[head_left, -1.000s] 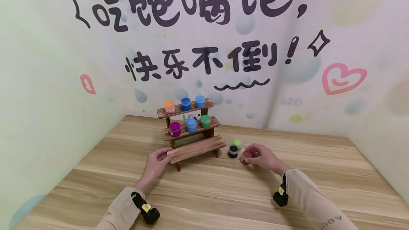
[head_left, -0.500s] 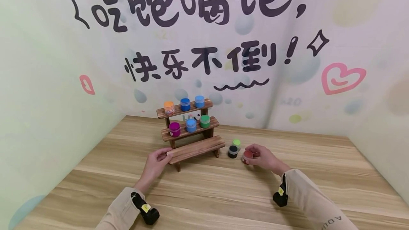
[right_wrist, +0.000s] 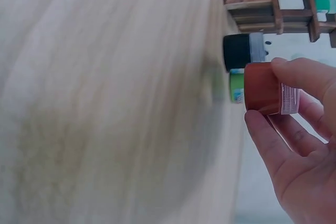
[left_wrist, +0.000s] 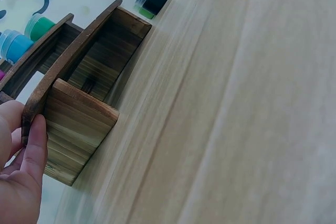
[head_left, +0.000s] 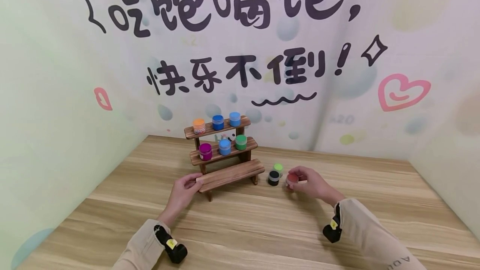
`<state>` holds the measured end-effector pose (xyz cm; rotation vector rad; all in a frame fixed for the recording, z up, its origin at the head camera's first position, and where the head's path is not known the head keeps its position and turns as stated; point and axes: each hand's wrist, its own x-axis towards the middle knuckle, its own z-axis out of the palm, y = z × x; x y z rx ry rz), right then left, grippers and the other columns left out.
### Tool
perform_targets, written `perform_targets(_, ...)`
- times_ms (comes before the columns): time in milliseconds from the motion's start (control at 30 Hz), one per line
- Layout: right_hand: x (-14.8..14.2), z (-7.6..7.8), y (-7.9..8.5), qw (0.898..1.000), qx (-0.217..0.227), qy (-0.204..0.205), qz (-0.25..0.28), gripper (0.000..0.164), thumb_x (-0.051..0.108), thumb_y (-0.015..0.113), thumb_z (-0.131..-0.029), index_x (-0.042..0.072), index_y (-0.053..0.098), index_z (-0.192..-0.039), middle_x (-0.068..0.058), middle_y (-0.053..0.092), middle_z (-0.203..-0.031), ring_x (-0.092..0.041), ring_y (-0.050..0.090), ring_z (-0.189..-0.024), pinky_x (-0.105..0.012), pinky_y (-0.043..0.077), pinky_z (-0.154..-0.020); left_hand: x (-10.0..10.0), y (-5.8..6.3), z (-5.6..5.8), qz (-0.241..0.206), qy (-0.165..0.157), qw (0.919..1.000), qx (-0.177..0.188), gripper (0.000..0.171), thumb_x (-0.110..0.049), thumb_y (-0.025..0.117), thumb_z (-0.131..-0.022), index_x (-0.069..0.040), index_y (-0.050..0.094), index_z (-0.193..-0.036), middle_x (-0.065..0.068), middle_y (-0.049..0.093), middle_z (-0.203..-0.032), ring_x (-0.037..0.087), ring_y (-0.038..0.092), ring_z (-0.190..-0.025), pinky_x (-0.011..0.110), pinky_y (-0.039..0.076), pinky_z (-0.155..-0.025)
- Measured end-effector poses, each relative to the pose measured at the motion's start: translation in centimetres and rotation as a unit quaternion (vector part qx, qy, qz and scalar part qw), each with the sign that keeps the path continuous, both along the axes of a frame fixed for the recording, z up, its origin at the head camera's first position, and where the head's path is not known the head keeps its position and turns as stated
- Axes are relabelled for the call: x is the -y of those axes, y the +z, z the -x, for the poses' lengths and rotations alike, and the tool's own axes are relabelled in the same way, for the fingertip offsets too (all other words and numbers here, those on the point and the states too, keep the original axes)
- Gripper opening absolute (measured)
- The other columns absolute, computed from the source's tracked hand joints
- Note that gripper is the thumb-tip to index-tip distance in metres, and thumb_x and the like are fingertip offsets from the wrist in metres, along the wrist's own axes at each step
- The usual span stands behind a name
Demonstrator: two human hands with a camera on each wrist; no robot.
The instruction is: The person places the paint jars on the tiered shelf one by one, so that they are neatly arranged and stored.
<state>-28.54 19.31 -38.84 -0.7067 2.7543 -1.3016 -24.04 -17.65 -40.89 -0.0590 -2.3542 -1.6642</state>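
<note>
A three-tier wooden stand (head_left: 232, 175) is on the table, its lowest step bare. My left hand (head_left: 183, 195) pinches the left end of that step, thumb above and fingers below, as the left wrist view shows on the step's edge (left_wrist: 63, 61). With thumb and fingers my right hand (head_left: 313, 184) holds a brownish-red paint jar (right_wrist: 265, 88) by its sides, right of the stand. A black paint jar (head_left: 273, 178) and a light green paint jar (head_left: 278, 168) stand close together between the stand and that hand.
On the top step are an orange jar (head_left: 199, 126), a dark blue jar (head_left: 218, 122) and a light blue jar (head_left: 234, 119). The middle step bears a purple jar (head_left: 205, 151), another light blue jar (head_left: 224, 147) and a green jar (head_left: 241, 142). A printed cloth (head_left: 240, 45) hangs behind.
My right hand has shifted slightly right and up in the head view with the red paint jar, farther from the black one. The left hand and the stand stay in place.
</note>
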Motion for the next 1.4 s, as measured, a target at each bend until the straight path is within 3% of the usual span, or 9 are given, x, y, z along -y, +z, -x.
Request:
perform_targets(400, 1.5, -0.8, 2.2, 0.998, -0.030, 0.048, 0.014, 0.039, 0.009, 0.067, -0.078, -0.009, 0.053, -0.110, -0.015, 0.059, -0.098, -0.028, 0.057, -0.090, -0.042, 0.044, -0.078, 0.2, -0.1, 0.1, -0.002, -0.003, 1.0000, 0.005, 0.026, -0.004, 0.060, -0.083, 0.007, 0.059, -0.107, 0.023, 0.058, -0.107, 0.028, 0.058, -0.091, 0.017, 0.045, -0.068)
perform_targets(533, 2.7, -0.8, 2.4, 0.997, -0.043, 0.070, 0.014, 0.040, 0.010, 0.067, -0.078, -0.010, 0.053, -0.109, -0.016, 0.060, -0.099, -0.028, 0.058, -0.090, -0.043, 0.045, -0.078, 0.2, -0.1, 0.0, -0.002, -0.003, 1.0000, 0.001, 0.027, -0.005, 0.060, -0.083, 0.008, 0.059, -0.106, 0.023, 0.057, -0.107, 0.028, 0.058, -0.091, 0.017, 0.045, -0.067)
perform_targets(733, 5.1, -1.3, 2.4, 0.994, -0.041, 0.099, 0.015, 0.038, 0.011, 0.066, -0.079, -0.008, 0.054, -0.111, -0.014, 0.060, -0.098, -0.025, 0.057, -0.089, -0.033, 0.048, -0.074, 0.0, -0.1, 0.0, -0.006, -0.007, 0.9999, -0.008, 0.027, -0.005, 0.060, -0.083, 0.009, 0.059, -0.106, 0.024, 0.057, -0.107, 0.028, 0.058, -0.091, 0.017, 0.045, -0.068)
perform_targets(900, 7.4, -1.7, 2.7, 0.992, -0.040, 0.116, 0.018, 0.039, 0.011, 0.066, -0.079, -0.005, 0.054, -0.112, -0.012, 0.059, -0.099, -0.023, 0.057, -0.089, -0.041, 0.046, -0.076, 0.0, 0.0, -0.1, -0.011, -0.013, 0.9998, -0.008, 0.028, -0.004, 0.059, -0.083, 0.011, 0.057, -0.107, 0.025, 0.056, -0.108, 0.030, 0.057, -0.093, 0.015, 0.044, -0.067)
perform_targets(1133, 11.0, -1.8, 3.0, 0.988, -0.047, 0.145, 0.006, 0.040, 0.011, 0.065, -0.080, -0.002, 0.053, -0.116, -0.009, 0.058, -0.101, -0.020, 0.056, -0.090, -0.029, 0.047, -0.074, 0.1, 0.1, -0.1, -0.011, -0.012, 0.9999, -0.004, 0.028, -0.005, 0.059, -0.084, 0.011, 0.058, -0.107, 0.025, 0.055, -0.110, 0.031, 0.057, -0.094, 0.016, 0.045, -0.069)
perform_targets(1267, 12.7, -1.7, 2.9, 0.984, -0.067, 0.163, 0.001, 0.040, 0.013, 0.065, -0.081, 0.000, 0.054, -0.117, -0.007, 0.058, -0.102, -0.017, 0.055, -0.090, -0.028, 0.046, -0.075, 0.0, 0.1, -0.1, -0.012, -0.010, 0.9999, -0.006, 0.027, -0.004, 0.060, -0.083, 0.010, 0.058, -0.106, 0.025, 0.056, -0.109, 0.030, 0.057, -0.094, 0.018, 0.045, -0.070)
perform_targets(1400, 14.4, -1.5, 2.9, 0.986, -0.052, 0.157, 0.010, 0.039, 0.013, 0.065, -0.081, 0.001, 0.054, -0.116, -0.007, 0.058, -0.104, -0.018, 0.055, -0.092, -0.026, 0.047, -0.074, 0.0, 0.1, 0.0, -0.010, -0.005, 0.9999, -0.005, 0.026, -0.003, 0.060, -0.083, 0.009, 0.059, -0.105, 0.024, 0.056, -0.108, 0.030, 0.057, -0.094, 0.019, 0.046, -0.071)
